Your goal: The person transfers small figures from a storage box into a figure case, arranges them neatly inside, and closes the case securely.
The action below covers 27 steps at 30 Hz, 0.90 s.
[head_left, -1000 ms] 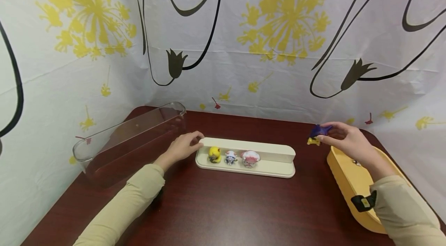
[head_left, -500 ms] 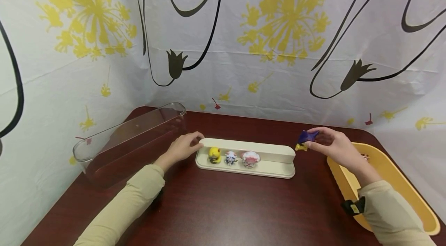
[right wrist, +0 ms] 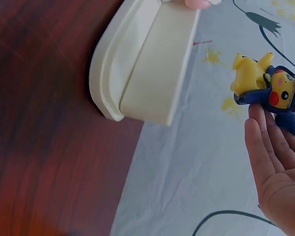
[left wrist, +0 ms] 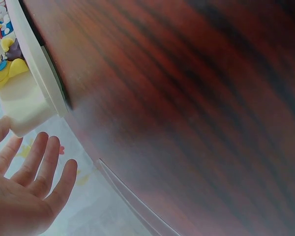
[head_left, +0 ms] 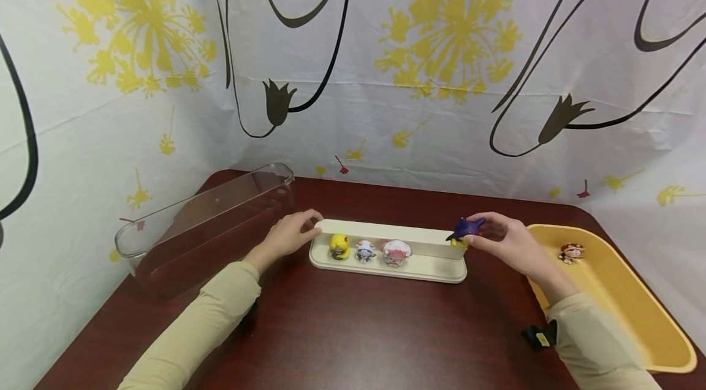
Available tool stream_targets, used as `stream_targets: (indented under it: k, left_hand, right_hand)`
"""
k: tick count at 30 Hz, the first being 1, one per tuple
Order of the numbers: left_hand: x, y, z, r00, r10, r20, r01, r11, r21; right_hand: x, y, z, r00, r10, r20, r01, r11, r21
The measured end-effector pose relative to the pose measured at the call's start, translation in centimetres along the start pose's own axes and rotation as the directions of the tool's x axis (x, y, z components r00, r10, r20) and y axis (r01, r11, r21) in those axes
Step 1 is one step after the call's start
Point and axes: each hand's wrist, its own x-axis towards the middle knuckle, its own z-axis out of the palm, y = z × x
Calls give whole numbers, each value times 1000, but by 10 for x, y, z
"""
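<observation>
My right hand (head_left: 510,244) pinches a small yellow Pikachu figurine in a dark blue hooded costume (right wrist: 265,88). It is held tilted above the right end of a cream stepped display stand (head_left: 425,265). On the stand's lower level stand a yellow figurine (head_left: 339,246), a small white-and-blue one (head_left: 365,250) and a pink-and-white one (head_left: 396,252). My left hand (head_left: 288,233) touches the stand's left end. In the left wrist view its fingers (left wrist: 37,160) are spread and relaxed, with the thumb at the stand's corner.
A yellow tray (head_left: 612,298) lies at the right, with one brown-and-white figurine (head_left: 570,252) inside. A long clear plastic cover (head_left: 215,224) lies at the left on the dark red table (head_left: 386,328). Patterned white cloth (head_left: 342,151) hangs behind.
My right hand has carried the Pikachu figurine left, from above the yellow tray to the stand's right end. The left hand has stayed at the stand's left end.
</observation>
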Motion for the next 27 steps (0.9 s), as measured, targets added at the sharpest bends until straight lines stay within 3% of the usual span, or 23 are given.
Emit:
stream_targets:
  k: [9, 17, 27]
  left_hand:
    - [0, 0, 0, 1000, -9, 4, 9, 1000, 5]
    - [0, -1, 1, 1000, -7, 10, 7, 1000, 0]
    - [0, -1, 1, 1000, 1, 7, -1, 1000, -5]
  right_hand:
    - [2, 8, 24, 1000, -16, 25, 15, 999, 37]
    - [1, 13, 43, 998, 14, 58, -18, 998, 59]
    - [1, 18, 58, 999, 31, 42, -34, 996, 81]
